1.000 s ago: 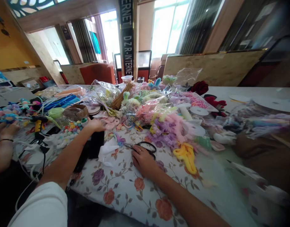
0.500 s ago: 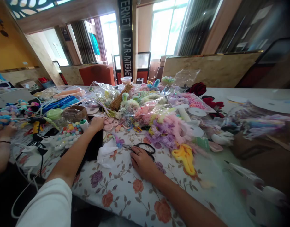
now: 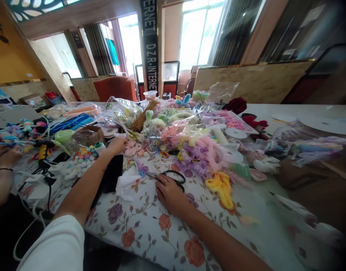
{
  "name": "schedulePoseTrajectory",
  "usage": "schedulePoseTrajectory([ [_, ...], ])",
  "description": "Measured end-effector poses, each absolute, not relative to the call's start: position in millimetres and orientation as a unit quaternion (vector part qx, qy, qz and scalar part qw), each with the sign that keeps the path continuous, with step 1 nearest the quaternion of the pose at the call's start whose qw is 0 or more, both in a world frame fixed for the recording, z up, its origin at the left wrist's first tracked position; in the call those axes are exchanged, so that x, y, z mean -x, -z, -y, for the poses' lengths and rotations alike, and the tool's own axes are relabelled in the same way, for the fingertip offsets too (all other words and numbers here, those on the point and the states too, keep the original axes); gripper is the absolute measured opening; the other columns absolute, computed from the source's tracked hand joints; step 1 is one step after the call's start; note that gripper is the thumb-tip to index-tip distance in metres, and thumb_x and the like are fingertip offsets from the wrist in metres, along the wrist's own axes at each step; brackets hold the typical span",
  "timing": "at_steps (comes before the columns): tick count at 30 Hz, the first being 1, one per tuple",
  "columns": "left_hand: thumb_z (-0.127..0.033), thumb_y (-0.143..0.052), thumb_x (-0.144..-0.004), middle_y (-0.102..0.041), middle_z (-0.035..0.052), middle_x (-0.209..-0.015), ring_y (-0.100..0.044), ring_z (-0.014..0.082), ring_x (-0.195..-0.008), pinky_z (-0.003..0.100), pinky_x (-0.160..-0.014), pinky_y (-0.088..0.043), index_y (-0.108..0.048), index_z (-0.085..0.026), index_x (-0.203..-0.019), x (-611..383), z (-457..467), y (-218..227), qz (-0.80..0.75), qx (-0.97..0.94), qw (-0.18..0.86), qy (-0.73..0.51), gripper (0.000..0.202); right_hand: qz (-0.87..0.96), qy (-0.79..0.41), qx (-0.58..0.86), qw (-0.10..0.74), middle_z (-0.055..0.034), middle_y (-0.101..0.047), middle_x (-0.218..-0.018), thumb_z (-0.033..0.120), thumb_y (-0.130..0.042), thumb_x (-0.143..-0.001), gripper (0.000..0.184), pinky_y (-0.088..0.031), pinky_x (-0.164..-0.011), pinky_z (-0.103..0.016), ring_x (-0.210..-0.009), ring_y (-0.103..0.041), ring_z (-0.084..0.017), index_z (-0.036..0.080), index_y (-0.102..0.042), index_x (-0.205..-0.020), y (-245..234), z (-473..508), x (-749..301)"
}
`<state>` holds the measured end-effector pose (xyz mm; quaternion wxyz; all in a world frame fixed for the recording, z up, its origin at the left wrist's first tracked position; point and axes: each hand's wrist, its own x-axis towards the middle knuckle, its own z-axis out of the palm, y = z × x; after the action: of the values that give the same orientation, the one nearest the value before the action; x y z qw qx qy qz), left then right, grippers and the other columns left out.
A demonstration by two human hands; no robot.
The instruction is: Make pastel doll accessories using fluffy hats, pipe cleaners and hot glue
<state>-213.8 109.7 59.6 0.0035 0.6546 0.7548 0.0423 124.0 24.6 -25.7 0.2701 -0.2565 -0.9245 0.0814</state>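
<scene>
My left hand [image 3: 116,145] reaches over the near edge of the craft pile, beside pink round pieces [image 3: 130,148]. Its fingertips point down and are hidden, so what they touch does not show. My right hand [image 3: 170,194] lies low on the flowered cloth with its fingers curled over black-handled scissors [image 3: 176,174]. The scissor blades point left, towards a small purple and blue piece [image 3: 141,168]. Crumpled white tissue [image 3: 128,184] lies left of the scissors, next to a black flat device [image 3: 113,175] under my left forearm.
Purple and pink fuzzy trim [image 3: 195,158] and yellow yarn [image 3: 222,188] lie to the right. Beads [image 3: 84,160], a yellow-black glue gun [image 3: 43,152] and cables are at left. Another person's hands [image 3: 9,156] work at far left. A pale glue gun [image 3: 297,214] stands at right.
My left hand has shifted slightly right and up over the pink pieces. My right hand and the scissors stay in place.
</scene>
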Motion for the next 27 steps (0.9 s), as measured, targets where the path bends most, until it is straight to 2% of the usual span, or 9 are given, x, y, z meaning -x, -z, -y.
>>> schedulePoseTrajectory([
  [3,-0.026,-0.057,-0.087,-0.068,0.0117,-0.106,-0.06,0.0255,-0.107,0.036,-0.092,-0.046,-0.071,-0.015,-0.099,200.4,-116.2,-54.6,-0.758,-0.652,0.004,-0.013,0.021,0.923,-0.08,0.261,0.272,-0.0162,-0.061,-0.124,0.013,-0.051,-0.086,0.022,-0.046,-0.1,-0.045,-0.118,-0.053,-0.03,0.012,-0.067,-0.101,26.2,-24.5,-123.3],
  [8,-0.036,-0.057,-0.09,-0.063,0.0085,-0.11,-0.062,0.0202,-0.098,0.042,-0.085,-0.052,-0.061,-0.014,-0.11,185.5,-119.8,-43.3,-0.758,-0.65,0.037,0.041,0.03,0.923,-0.085,0.261,0.27,-0.0157,-0.062,-0.124,0.013,-0.052,-0.085,0.021,-0.046,-0.1,-0.044,-0.118,-0.054,-0.028,0.012,-0.067,-0.101,28.5,-24.8,-122.8],
  [13,-0.035,-0.056,-0.091,-0.06,0.0095,-0.117,-0.06,0.0207,-0.101,0.043,-0.088,-0.051,-0.059,-0.015,-0.114,183.2,-115.8,-39.7,-0.736,-0.674,0.045,0.044,0.031,0.923,-0.086,0.261,0.27,-0.0165,-0.061,-0.124,0.013,-0.052,-0.085,0.021,-0.046,-0.1,-0.046,-0.118,-0.053,-0.029,0.012,-0.066,-0.101,28.7,-25.2,-123.0],
  [16,-0.033,-0.061,-0.086,-0.065,0.011,-0.11,-0.061,0.022,-0.1,0.037,-0.088,-0.048,-0.065,-0.015,-0.103,182.2,-112.4,-41.2,-0.74,-0.672,0.031,0.024,0.025,0.923,-0.093,0.26,0.268,-0.0164,-0.061,-0.124,0.012,-0.051,-0.085,0.022,-0.046,-0.1,-0.046,-0.119,-0.053,-0.029,0.013,-0.066,-0.101,26.9,-24.5,-123.4],
  [20,-0.035,-0.061,-0.081,-0.069,0.0121,-0.099,-0.063,0.0257,-0.094,0.031,-0.077,-0.047,-0.068,-0.016,-0.092,180.0,-104.3,-53.0,-0.777,-0.629,-0.019,-0.033,0.023,0.924,-0.094,0.261,0.265,-0.0162,-0.061,-0.124,0.012,-0.051,-0.086,0.022,-0.045,-0.101,-0.045,-0.119,-0.053,-0.028,0.012,-0.066,-0.101,24.5,-23.4,-124.0],
  [25,-0.033,-0.045,-0.087,-0.069,0.0151,-0.102,-0.063,0.0297,-0.096,0.034,-0.078,-0.044,-0.064,-0.014,-0.108,186.4,-77.6,-89.2,-0.822,-0.547,-0.11,-0.117,0.034,0.922,-0.093,0.268,0.263,-0.0156,-0.061,-0.125,0.013,-0.052,-0.086,0.022,-0.045,-0.101,-0.044,-0.119,-0.053,-0.028,0.013,-0.066,-0.102,23.0,-22.6,-124.8],
  [27,-0.033,-0.044,-0.087,-0.069,0.0137,-0.1,-0.062,0.0298,-0.097,0.034,-0.081,-0.044,-0.066,-0.015,-0.107,186.9,-61.5,-105.2,-0.817,-0.536,-0.139,-0.16,0.035,0.923,-0.094,0.267,0.262,-0.0156,-0.061,-0.125,0.013,-0.051,-0.086,0.022,-0.045,-0.102,-0.045,-0.119,-0.052,-0.029,0.012,-0.066,-0.103,22.3,-22.1,-124.8],
])
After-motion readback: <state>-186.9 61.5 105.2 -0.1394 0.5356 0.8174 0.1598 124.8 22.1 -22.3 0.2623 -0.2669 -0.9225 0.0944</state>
